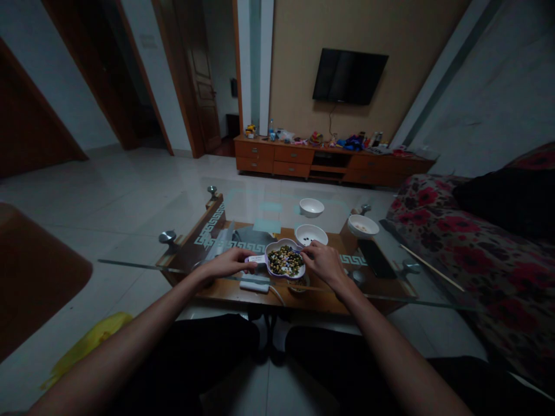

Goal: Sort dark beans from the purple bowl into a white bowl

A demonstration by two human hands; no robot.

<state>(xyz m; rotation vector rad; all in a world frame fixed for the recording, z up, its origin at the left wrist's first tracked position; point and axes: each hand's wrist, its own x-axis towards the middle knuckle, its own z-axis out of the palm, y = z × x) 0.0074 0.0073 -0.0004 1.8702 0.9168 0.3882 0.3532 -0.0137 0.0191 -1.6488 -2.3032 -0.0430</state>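
Observation:
A purple lobed dish (271, 270) full of mixed dark and light beans (285, 260) sits on the glass coffee table (243, 208) in front of me. My left hand (228, 263) is closed on the dish's short handle at its left side. My right hand (323, 261) rests at the dish's right rim, fingers pinched together at the beans; what they hold is too small to see. Just behind it stands a white bowl (311, 234) with a few dark beans in it. Two more white bowls stand at the far middle (311, 207) and at the right (363, 226).
A dark phone (375, 258) and a thin stick (430, 268) lie on the glass at the right. A floral sofa (472, 254) is close on the right. A TV cabinet (303, 160) and wall TV (349, 75) stand at the far wall. A yellow bag (89, 341) lies on the floor at the left.

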